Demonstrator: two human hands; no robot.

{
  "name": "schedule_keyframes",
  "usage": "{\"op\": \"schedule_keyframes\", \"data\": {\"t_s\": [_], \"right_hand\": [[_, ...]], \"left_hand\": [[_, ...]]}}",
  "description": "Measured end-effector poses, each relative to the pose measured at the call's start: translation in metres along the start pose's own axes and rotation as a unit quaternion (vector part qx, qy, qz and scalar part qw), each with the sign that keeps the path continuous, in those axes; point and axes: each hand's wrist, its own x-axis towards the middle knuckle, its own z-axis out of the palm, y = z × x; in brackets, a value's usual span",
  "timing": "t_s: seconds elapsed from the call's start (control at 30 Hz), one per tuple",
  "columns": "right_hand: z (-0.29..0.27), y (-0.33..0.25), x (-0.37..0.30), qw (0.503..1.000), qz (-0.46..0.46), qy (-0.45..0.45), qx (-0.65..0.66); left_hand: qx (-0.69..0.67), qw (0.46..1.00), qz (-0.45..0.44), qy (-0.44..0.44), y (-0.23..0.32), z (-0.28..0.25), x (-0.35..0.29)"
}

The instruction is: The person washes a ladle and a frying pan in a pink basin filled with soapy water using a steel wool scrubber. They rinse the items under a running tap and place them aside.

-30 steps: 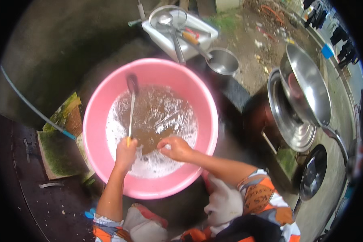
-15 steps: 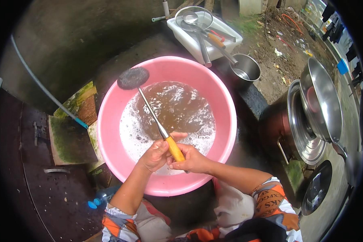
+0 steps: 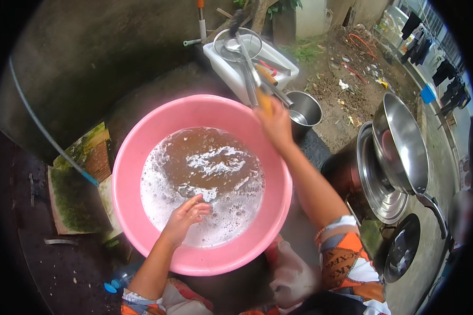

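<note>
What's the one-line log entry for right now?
right grip: closed on yellow-handled tool | left grip: open, empty, above pink tub | tool: overlaps white bin in view, contact unclear | tub: foamy water

Two hands [image 3: 188, 216], one held utensil [image 3: 265, 101] — one pink tub [image 3: 122, 178], one white basin [image 3: 223, 68], one grey hose [image 3: 48, 133].

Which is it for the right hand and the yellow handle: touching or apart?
Touching: the head view shows the right hand closed around the yellow handle, with no gap between them.
</note>
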Motion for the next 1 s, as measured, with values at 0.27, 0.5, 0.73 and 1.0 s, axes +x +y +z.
{"op": "schedule_keyframes", "data": {"t_s": [0.27, 0.5, 0.73, 1.0], "right_hand": [[-0.021, 0.031, 0.131, 0.946, -0.032, 0.074, -0.314], [-0.016, 0.024, 0.017, 0.942, -0.206, 0.028, -0.264], [-0.062, 0.094, -0.152, 0.985, 0.164, -0.047, -0.037], [-0.052, 0.092, -0.188, 0.890, 0.385, 0.014, 0.244]], "left_hand": [[-0.007, 0.999, -0.001, 0.049, -0.004, -0.021, 0.009], [0.253, 0.944, -0.012, 0.210, -0.034, -0.081, -0.028], [0.603, 0.761, 0.117, 0.210, -0.065, -0.091, -0.084], [0.654, 0.695, 0.057, 0.293, -0.082, -0.104, -0.129]]}}
